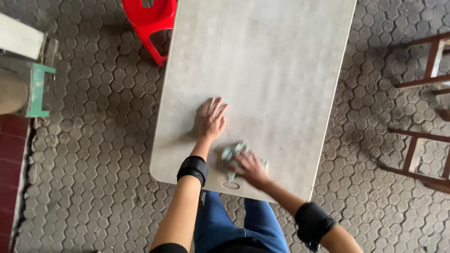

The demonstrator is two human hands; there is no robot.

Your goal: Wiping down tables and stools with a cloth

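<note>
My left hand lies flat, palm down and fingers spread, on a pale grey table near its front left part. My right hand presses down on a crumpled light green cloth on the tabletop close to the near edge, fingers bent over it. Both wrists wear black bands. A small oval mark sits at the table's near edge just below the cloth.
A red plastic stool stands at the table's far left corner. Dark wooden chair frames stand to the right. A green and white structure is at the left. The floor is hexagonal paving.
</note>
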